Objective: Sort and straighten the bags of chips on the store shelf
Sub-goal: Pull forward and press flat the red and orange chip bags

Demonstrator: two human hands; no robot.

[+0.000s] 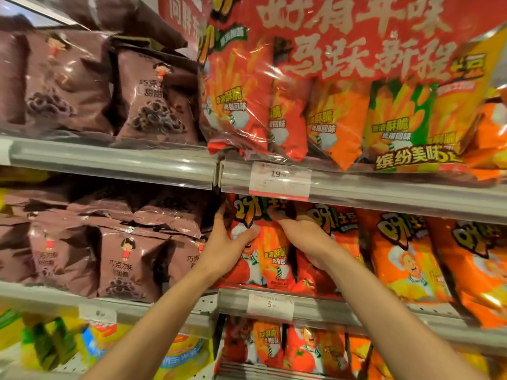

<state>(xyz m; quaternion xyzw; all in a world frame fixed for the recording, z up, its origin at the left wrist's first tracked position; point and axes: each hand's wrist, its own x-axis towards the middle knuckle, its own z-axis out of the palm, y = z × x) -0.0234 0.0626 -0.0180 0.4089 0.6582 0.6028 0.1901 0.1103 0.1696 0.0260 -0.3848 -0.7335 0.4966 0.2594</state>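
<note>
Reaching up to the middle shelf (pixel 274 294), both hands close on one red chip bag (pixel 270 250) that stands at the left end of the right-hand bay, just under the upper shelf rail (pixel 384 192). The left hand (pixel 227 242) grips the bag's left edge, fingers curled behind it and the thumb pressed across the front near the cartoon figure. The right hand (pixel 299 234) lies over the bag's upper right part, fingers bent toward the top — whether they hook round the edge or only press on it cannot be told. To the right of this bag on the same shelf stand three orange chip bags (pixel 406 256), upright and touching side by side, with the edge of a further red one between. To the left, in the neighbouring bay, brown snack bags (pixel 129 264) stand in front, about three faces showing, with more lying flat and heaped behind them. On the shelf above, two large clear multipacks (pixel 315 111) hold small red, orange and green bags — at least five are visible in them. Two white price tags (pixel 279 179) sit on the rails, one above the held bag and one below it. The bottom shelf holds more red bags (pixel 274 349) and, at the left, blurred yellow packs (pixel 55 344).
</note>
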